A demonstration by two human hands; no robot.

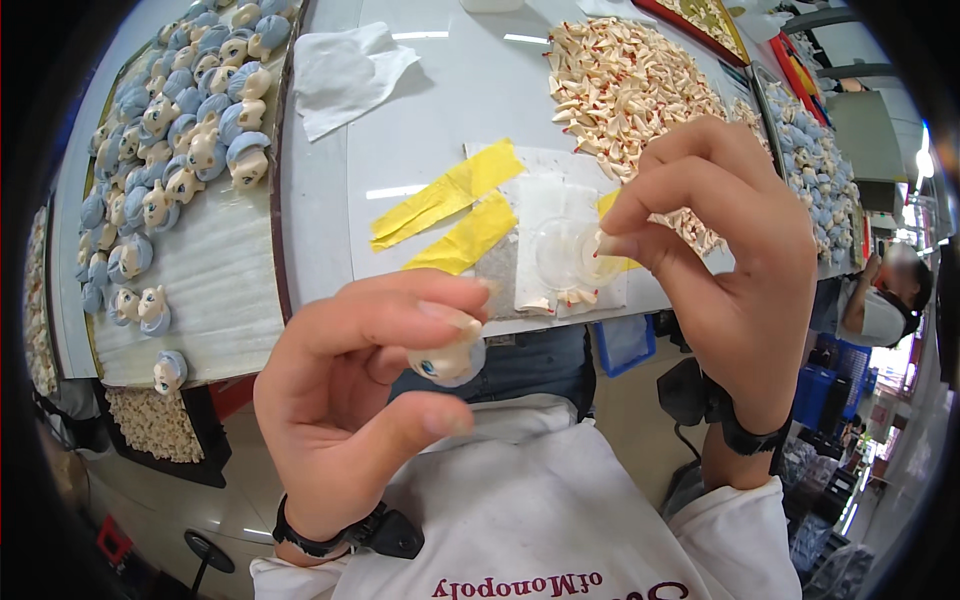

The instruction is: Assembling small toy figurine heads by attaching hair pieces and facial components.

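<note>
My left hand [340,370] grips a small doll head [452,364] between thumb and fingers. It has a pale face, a painted eye and light blue hair, and the fingers partly cover it. Opposite it, my right hand [735,230] pinches a small cream piece [603,243] with a reddish tip, mostly hidden by thumb and forefinger. Below that hand, a clear round dish [570,262] rests on a white cloth pad [533,215]. A couple of similar cream pieces [540,304] lie at the pad's near edge.
Yellow tape strips [445,195] cross the tabletop beside the pad. A big pile of cream pieces [625,85] lies beyond it. At left, a tray [225,310] carries many blue-haired heads [185,130]. A white cloth [350,75] lies farther back. At right sits another person [885,300].
</note>
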